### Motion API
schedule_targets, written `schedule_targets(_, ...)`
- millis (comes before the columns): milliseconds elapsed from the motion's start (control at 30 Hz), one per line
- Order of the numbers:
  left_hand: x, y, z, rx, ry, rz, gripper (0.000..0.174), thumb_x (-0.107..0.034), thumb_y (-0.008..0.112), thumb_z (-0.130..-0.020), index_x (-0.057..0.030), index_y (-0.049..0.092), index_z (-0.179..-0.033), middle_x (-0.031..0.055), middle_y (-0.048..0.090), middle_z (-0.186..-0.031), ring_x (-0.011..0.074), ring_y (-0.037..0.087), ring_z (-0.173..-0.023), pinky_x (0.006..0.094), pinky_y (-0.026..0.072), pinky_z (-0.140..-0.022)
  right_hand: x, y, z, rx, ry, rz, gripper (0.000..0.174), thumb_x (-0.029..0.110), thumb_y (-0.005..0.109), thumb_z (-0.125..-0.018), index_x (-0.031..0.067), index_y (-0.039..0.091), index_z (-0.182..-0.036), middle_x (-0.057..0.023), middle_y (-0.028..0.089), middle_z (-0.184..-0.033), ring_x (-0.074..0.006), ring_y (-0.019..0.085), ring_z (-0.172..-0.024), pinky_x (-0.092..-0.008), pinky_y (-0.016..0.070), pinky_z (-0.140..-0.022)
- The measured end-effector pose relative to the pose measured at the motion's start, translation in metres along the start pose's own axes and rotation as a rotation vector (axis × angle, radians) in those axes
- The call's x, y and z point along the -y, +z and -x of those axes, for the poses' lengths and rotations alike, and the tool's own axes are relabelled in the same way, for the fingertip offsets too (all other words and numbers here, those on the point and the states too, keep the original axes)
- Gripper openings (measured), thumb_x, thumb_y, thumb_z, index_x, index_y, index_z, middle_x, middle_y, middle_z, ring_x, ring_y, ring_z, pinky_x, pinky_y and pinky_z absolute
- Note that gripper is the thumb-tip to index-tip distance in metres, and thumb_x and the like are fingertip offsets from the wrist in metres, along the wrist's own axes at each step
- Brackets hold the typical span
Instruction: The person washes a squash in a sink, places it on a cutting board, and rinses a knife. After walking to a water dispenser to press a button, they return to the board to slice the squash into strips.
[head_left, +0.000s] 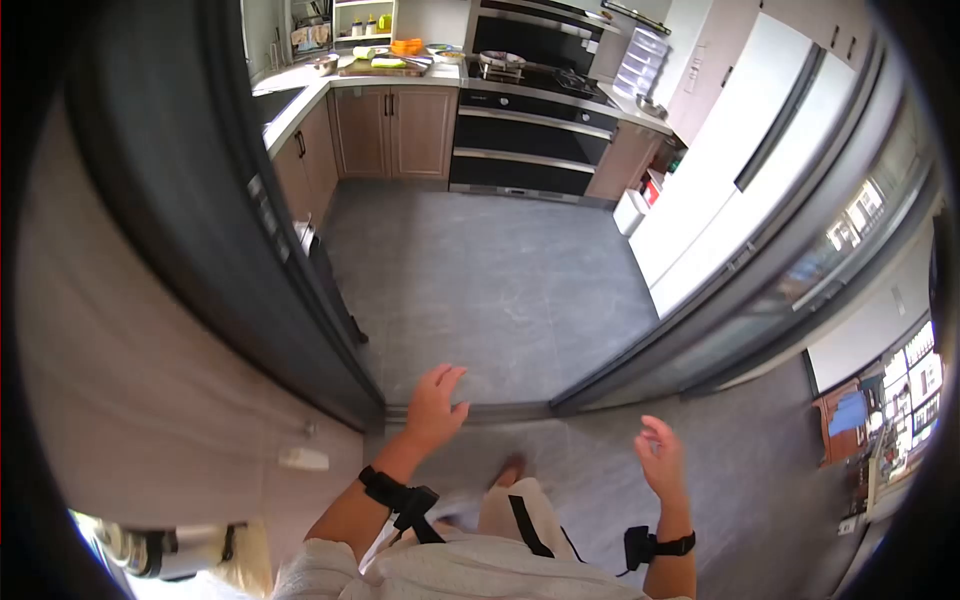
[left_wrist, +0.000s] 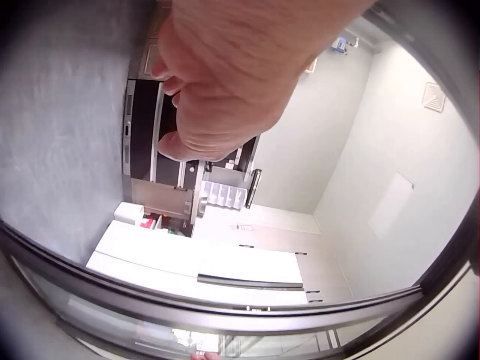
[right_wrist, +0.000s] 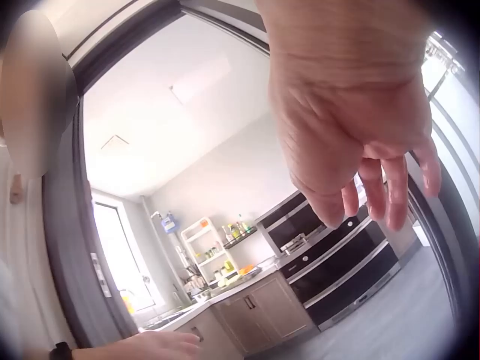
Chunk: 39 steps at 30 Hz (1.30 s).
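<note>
Both hands are raised in front of the body at a kitchen doorway, and neither holds anything. The left hand (head_left: 436,408) is near the left door frame (head_left: 300,270) in the head view, its fingers loosely bent. Farther right, the right hand (head_left: 662,460) hangs in the air below the right sliding door frame (head_left: 640,362), fingers slightly curled. The left wrist view has the back of the left hand (left_wrist: 225,82) large at the top. In the right wrist view the right hand (right_wrist: 360,135) shows relaxed, separated fingers.
A floor track (head_left: 480,411) crosses the doorway onto the grey floor (head_left: 490,290). Beyond stand wooden cabinets (head_left: 392,132), a black oven unit (head_left: 530,140), a cooktop pan (head_left: 502,60), a white refrigerator (head_left: 720,170) and a white bin (head_left: 631,212). A foot (head_left: 512,470) shows below.
</note>
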<state>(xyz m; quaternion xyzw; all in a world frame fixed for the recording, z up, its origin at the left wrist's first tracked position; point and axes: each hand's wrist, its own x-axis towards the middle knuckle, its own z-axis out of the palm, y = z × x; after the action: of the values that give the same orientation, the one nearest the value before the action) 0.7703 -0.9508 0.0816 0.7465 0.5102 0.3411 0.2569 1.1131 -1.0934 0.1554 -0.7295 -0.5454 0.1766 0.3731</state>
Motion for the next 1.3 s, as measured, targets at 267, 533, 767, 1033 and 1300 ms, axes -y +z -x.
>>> schedule_targets(267,0.056,0.017,-0.209,-0.076,-0.215,-0.157,0.052,-0.01,0.068,-0.07,-0.0083,0.055,-0.121,0.0163,0.051,-0.126,0.0345,0.047,-0.116,0.0406,0.0431,-0.095,-0.016,0.043,-0.281,0.141,0.018,0.077,0.035,0.009,0.065,-0.08,0.0,0.059,-0.114,-0.0143,0.065,-0.105,-0.0224,0.065,-0.084,-0.0294,0.0504,-0.072)
schedule_targets(533,0.149,-0.031,-0.314,-0.294,-0.488,-0.283,0.051,-0.009,0.07,-0.066,-0.0081,0.057,-0.116,0.0149,0.054,-0.12,0.0339,0.052,-0.109,0.04,0.0451,-0.093,0.089,0.194,-0.538,0.449,-0.435,-0.093,0.034,0.013,0.064,-0.081,0.0052,0.06,-0.113,-0.0103,0.064,-0.108,-0.0223,0.064,-0.083,-0.035,0.0516,-0.068)
schedule_targets(767,0.275,-0.072,-0.473,-0.283,-0.613,-0.299,0.052,-0.009,0.071,-0.066,-0.0077,0.057,-0.116,0.0154,0.055,-0.118,0.0338,0.052,-0.11,0.0404,0.0447,-0.093,0.122,0.301,-0.703,0.58,-0.409,0.046,0.035,0.014,0.065,-0.08,0.0043,0.059,-0.113,-0.0115,0.064,-0.105,-0.0237,0.064,-0.086,-0.035,0.0518,-0.072)
schedule_targets(1033,0.343,-0.131,-0.74,-0.25,-0.3,-0.32,0.055,-0.007,0.07,-0.068,-0.0089,0.053,-0.121,0.015,0.053,-0.122,0.0335,0.05,-0.112,0.0399,0.0436,-0.095,0.145,0.359,-0.87,0.499,-0.179,0.037,0.035,0.012,0.066,-0.08,0.0027,0.06,-0.113,-0.0141,0.065,-0.108,-0.0232,0.066,-0.086,-0.0343,0.0516,-0.07)
schedule_targets(1300,0.425,-0.172,-0.93,-0.282,-0.263,-0.373,0.054,-0.006,0.07,-0.069,-0.0092,0.054,-0.121,0.0142,0.053,-0.122,0.0324,0.05,-0.113,0.0401,0.0434,-0.095,0.177,0.473,-1.086,0.509,-0.283,0.1,0.035,0.014,0.065,-0.08,0.0022,0.06,-0.113,-0.0162,0.065,-0.107,-0.0248,0.067,-0.088,-0.0357,0.0518,-0.077)
